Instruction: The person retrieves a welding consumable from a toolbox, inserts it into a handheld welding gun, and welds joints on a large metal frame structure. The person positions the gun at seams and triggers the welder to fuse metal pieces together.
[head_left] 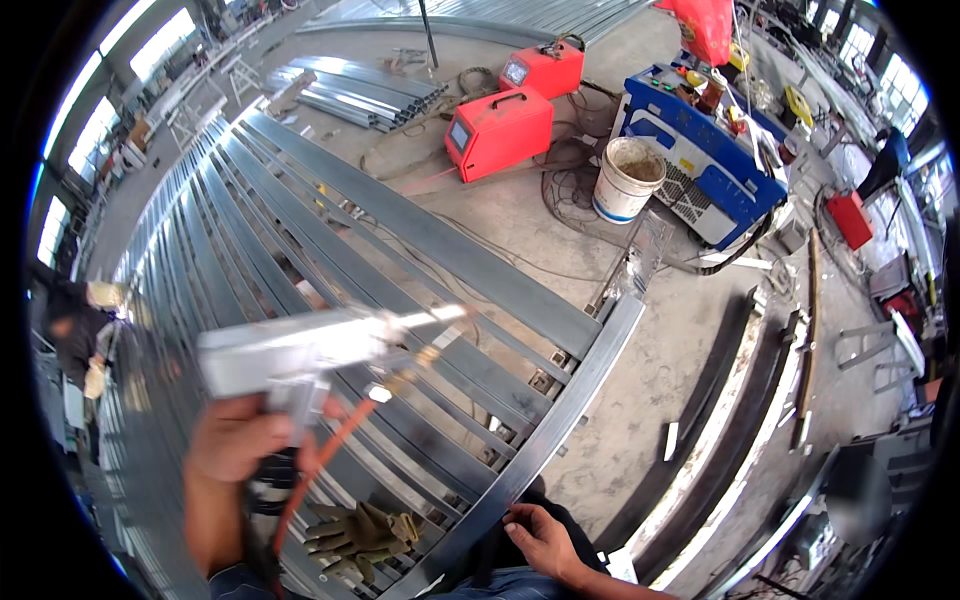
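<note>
My left hand [240,440], closed around its grip, raises a white welding gun [290,352] over the metal frame [400,235]. The gun is blurred, its pointed nozzle aimed to the right. An orange hose [318,462] runs down from a brass fitting beside the nozzle. My right hand [545,542] is low down by the frame's near end rail [560,440], thumb and fingers curled close together. What they hold, if anything, I cannot make out. Olive work gloves [362,540] lie on the frame's bars below the gun.
Two red machines [502,130] stand beyond the frame. Right of them are a dirty white bucket [630,175] and a blue machine [690,150] with tools on top. Long steel beams [715,420] lie on the floor at right. Cables cross the floor. Another person [75,325] is at far left.
</note>
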